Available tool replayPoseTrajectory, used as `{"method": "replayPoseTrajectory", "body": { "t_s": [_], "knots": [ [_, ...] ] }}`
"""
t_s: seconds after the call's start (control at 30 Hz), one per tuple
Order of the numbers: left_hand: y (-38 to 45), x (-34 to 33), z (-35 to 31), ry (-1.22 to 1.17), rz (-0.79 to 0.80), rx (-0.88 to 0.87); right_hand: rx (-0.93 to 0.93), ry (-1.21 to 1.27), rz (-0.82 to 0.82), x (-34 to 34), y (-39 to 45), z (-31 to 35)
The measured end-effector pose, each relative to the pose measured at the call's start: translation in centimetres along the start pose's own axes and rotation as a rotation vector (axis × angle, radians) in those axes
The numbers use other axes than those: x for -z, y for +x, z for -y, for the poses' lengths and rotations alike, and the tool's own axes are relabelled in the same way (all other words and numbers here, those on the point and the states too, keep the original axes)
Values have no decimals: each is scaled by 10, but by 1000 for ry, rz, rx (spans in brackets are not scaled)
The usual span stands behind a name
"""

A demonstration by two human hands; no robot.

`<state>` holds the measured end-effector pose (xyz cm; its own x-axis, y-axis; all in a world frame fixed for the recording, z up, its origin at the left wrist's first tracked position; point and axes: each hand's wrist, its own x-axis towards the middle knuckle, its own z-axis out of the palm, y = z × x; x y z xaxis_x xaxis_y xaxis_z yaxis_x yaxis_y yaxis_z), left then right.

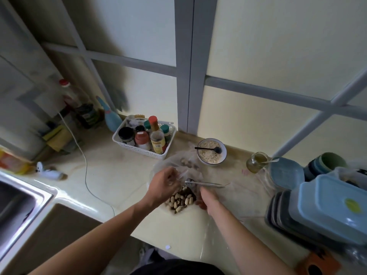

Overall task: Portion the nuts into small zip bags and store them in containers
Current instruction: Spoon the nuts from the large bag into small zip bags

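Left grip: the left hand (pixel 163 184) has its fingers curled, pinching the thin edge of a small zip bag (pixel 179 167) — held up just above the nut pile.
Right grip: the right hand (pixel 205 197) is curled round the near end of a metal spoon (pixel 204 183), whose bowl points toward the left grip.
Nuts: a loose heap of nuts (pixel 181 199) lies on clear plastic directly below and between both grips.
Handling, bag: likely feather-light, limp and slick — best pinched at the rim on both sides so the mouth stays open.
Handling, nuts: hard, dry, apt to roll; scoop rather than pinch.
Containers: blue lidded containers (pixel 327 207) stacked well to the right of the right grip.
Worktop: pale glossy worktop (pixel 119 175), probably slippery under plastic.
Room: sink (pixel 17 203) far left of the left grip; condiment basket (pixel 143 137) and oat bowl (pixel 211 151) beyond both grips, by frosted panels.
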<state>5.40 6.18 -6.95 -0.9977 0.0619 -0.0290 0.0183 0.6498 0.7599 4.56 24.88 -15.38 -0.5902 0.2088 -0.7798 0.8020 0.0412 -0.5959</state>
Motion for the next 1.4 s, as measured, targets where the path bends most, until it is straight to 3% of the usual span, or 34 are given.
{"method": "replayPoseTrajectory", "body": {
  "t_s": [0.13,0.23,0.33,0.43,0.5,0.53,0.63,0.7,0.83,0.97,1.1,1.27,1.33,1.4],
  "knots": [
    [-1,14,-5,-178,18,51,112,-302,-93,-5,-4,4],
    [-5,25,-17,-444,131,123,201,-345,-138,-16,-20,14],
    [-8,42,-24,-622,202,161,277,-63,-140,-32,-43,23],
    [-13,63,-30,-742,258,152,269,378,187,-47,-68,33],
    [-13,78,-29,-802,250,146,270,466,300,-53,-82,39],
    [-11,85,-26,-821,222,149,289,445,243,-58,-84,42],
    [-2,101,-6,-742,65,193,255,340,-81,-75,-86,45],
    [4,105,12,-681,-1,229,168,261,-147,-89,-92,49],
    [16,112,49,-538,-43,256,-49,58,134,-117,-95,42],
    [38,138,80,-288,-19,100,-109,-86,300,-132,-89,29],
    [68,162,107,-210,177,10,-117,-26,220,-141,-82,24],
    [100,173,122,-292,650,26,-106,59,80,-141,-71,17],
    [111,166,134,-129,584,-49,-128,115,34,-140,-69,14],
    [119,156,151,100,381,-153,-151,164,-24,-141,-66,8]
  ]
}}
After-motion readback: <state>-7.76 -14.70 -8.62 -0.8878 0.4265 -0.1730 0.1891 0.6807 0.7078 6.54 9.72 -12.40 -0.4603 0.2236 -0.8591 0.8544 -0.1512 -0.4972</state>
